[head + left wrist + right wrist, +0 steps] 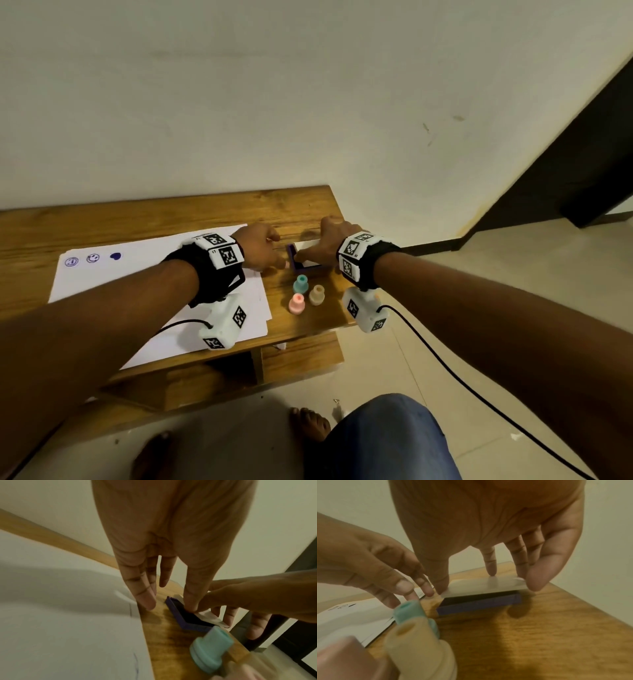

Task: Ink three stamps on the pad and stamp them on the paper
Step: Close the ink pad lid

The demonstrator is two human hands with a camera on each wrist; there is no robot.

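Observation:
A purple ink pad (292, 256) sits on the wooden table (301, 205), with its white lid (481, 585) tilted over it. My right hand (320, 245) grips the lid, thumb at its left corner and fingers along its far and right edges. My left hand (270, 255) lies with straight fingers beside the pad, and its thumb (190, 601) touches the pad's rim. A teal stamp (301, 283), a beige stamp (317, 294) and a pink stamp (296, 303) stand upright just in front of the pad. The white paper (137, 274) lies to the left, with three purple prints (92, 257) near its far edge.
The table's right edge is close to my right wrist, and its front edge is just behind the stamps. A wall rises right behind the table. Cables run from both wrist cameras. My knee and bare feet are on the tiled floor below.

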